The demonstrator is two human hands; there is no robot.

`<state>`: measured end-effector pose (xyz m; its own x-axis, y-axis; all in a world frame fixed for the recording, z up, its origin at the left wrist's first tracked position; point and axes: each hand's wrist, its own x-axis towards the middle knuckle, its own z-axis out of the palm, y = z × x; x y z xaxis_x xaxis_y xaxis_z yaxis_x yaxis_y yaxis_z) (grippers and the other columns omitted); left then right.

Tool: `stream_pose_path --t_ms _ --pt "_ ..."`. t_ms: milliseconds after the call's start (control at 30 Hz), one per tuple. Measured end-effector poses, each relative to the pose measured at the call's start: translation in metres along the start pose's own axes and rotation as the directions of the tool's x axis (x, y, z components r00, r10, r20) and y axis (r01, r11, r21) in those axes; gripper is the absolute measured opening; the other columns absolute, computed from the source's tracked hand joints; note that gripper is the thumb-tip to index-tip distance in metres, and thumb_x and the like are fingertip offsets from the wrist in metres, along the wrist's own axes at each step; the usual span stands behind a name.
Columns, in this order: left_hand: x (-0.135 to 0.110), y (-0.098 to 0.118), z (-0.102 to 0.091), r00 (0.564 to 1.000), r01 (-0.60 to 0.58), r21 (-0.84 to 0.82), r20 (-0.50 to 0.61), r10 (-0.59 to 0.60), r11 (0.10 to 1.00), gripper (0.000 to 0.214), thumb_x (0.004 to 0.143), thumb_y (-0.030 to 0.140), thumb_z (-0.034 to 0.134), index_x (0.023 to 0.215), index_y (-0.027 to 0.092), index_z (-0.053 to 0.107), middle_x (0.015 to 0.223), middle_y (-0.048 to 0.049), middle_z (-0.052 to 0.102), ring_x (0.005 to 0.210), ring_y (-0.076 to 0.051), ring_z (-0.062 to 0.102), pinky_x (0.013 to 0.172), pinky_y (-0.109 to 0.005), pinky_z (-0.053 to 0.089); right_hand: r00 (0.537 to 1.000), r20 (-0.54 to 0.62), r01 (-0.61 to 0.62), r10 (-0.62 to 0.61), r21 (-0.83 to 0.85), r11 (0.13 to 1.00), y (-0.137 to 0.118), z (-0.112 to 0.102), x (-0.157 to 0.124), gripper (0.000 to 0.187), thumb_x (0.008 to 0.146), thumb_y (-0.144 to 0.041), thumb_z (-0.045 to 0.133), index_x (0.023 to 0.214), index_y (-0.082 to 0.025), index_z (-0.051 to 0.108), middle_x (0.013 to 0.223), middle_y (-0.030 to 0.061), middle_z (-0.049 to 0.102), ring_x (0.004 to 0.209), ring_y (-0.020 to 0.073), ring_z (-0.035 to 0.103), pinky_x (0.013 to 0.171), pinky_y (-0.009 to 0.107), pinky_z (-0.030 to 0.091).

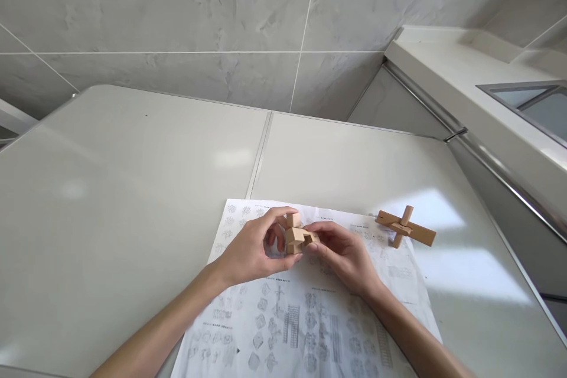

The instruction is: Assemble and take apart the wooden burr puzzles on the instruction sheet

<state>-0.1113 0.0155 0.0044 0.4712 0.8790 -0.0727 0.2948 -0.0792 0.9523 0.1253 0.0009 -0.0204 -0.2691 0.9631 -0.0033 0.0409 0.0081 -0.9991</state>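
Both hands meet over a printed sheet of diagrams (305, 325) on a white table (133, 189). Between them is a small cluster of notched wooden puzzle pieces (297, 237). My left hand (254, 251) pinches the cluster from the left with thumb and fingers curled round it. My right hand (345, 254) grips its right side with the fingertips. To the right, on the edge of the sheet, lies a separate wooden cross-shaped assembly (405, 228), untouched.
The table has a seam down its middle (260, 153) and stands against a grey tiled wall (199, 23). At the right runs a white counter with a metal rail (496, 165) and a sink edge (531, 103).
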Motion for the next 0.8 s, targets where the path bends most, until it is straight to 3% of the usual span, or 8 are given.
stream_pose_path --t_ms 167,333,433,500,600,667,800 --pt "0.000 -0.001 0.000 1.000 -0.012 0.019 0.003 0.012 1.000 0.062 0.087 0.030 0.081 0.142 0.033 0.053 0.090 0.0016 0.070 0.077 -0.016 0.066 0.074 -0.032 0.058 0.989 -0.103 0.085 -0.104 -0.173 0.981 0.000 0.004 -0.004 0.020 0.098 -0.042 0.077 0.112 -0.028 0.080 0.102 0.0066 0.082 0.078 0.0217 0.073 0.068 0.036 0.061" --pt "0.002 0.000 -0.001 0.999 -0.039 0.020 -0.007 0.039 0.999 0.064 0.088 0.032 0.080 0.144 0.030 0.050 0.086 0.0026 0.070 0.074 -0.016 0.067 0.070 -0.031 0.057 0.988 -0.121 0.085 -0.092 -0.058 0.995 -0.002 0.003 -0.001 0.019 0.101 -0.038 0.073 0.117 -0.029 0.078 0.110 0.0071 0.080 0.090 0.0229 0.076 0.081 0.039 0.064" --pt "0.004 0.000 -0.008 0.992 -0.058 0.149 -0.099 0.074 0.987 0.062 0.088 0.033 0.081 0.142 0.030 0.051 0.094 0.0013 0.072 0.083 -0.018 0.069 0.077 -0.032 0.058 0.982 -0.188 0.013 -0.008 0.026 1.000 -0.002 0.000 0.001 0.022 0.102 -0.040 0.072 0.119 -0.027 0.074 0.101 0.0066 0.079 0.090 0.0235 0.076 0.084 0.040 0.064" --pt "0.006 -0.001 -0.017 0.977 -0.099 0.329 -0.149 0.155 0.939 0.058 0.087 0.033 0.081 0.138 0.029 0.053 0.110 -0.0026 0.072 0.097 -0.021 0.069 0.087 -0.037 0.059 0.971 -0.236 -0.030 0.037 0.033 0.999 -0.002 -0.002 0.002 0.027 0.102 -0.044 0.071 0.122 -0.025 0.071 0.093 0.0057 0.078 0.086 0.0235 0.075 0.079 0.039 0.063" --pt "0.007 -0.003 -0.029 0.951 -0.192 0.583 -0.088 0.296 0.789 0.053 0.088 0.033 0.080 0.136 0.026 0.058 0.132 -0.0093 0.066 0.122 -0.030 0.062 0.106 -0.049 0.053 0.962 -0.263 -0.064 0.070 0.028 0.998 -0.002 -0.004 0.002 0.032 0.103 -0.048 0.069 0.124 -0.025 0.070 0.087 0.0047 0.075 0.078 0.0219 0.071 0.071 0.036 0.060" --pt "0.007 -0.003 -0.034 0.947 -0.213 0.653 -0.045 0.318 0.727 0.055 0.087 0.033 0.080 0.137 0.025 0.058 0.142 -0.0125 0.060 0.134 -0.035 0.054 0.112 -0.053 0.050 0.964 -0.255 -0.070 0.078 0.040 0.997 -0.002 -0.004 0.002 0.031 0.103 -0.049 0.069 0.123 -0.025 0.070 0.086 0.0039 0.073 0.075 0.0203 0.068 0.069 0.034 0.058" --pt "0.008 -0.004 -0.036 0.955 -0.220 0.687 0.007 0.297 0.693 0.051 0.087 0.032 0.078 0.134 0.024 0.060 0.152 -0.0143 0.054 0.144 -0.038 0.044 0.115 -0.057 0.048 0.972 -0.220 -0.064 0.078 0.069 0.996 -0.003 -0.004 0.003 0.029 0.102 -0.048 0.070 0.121 -0.025 0.071 0.088 0.0038 0.072 0.075 0.0195 0.066 0.069 0.033 0.056"
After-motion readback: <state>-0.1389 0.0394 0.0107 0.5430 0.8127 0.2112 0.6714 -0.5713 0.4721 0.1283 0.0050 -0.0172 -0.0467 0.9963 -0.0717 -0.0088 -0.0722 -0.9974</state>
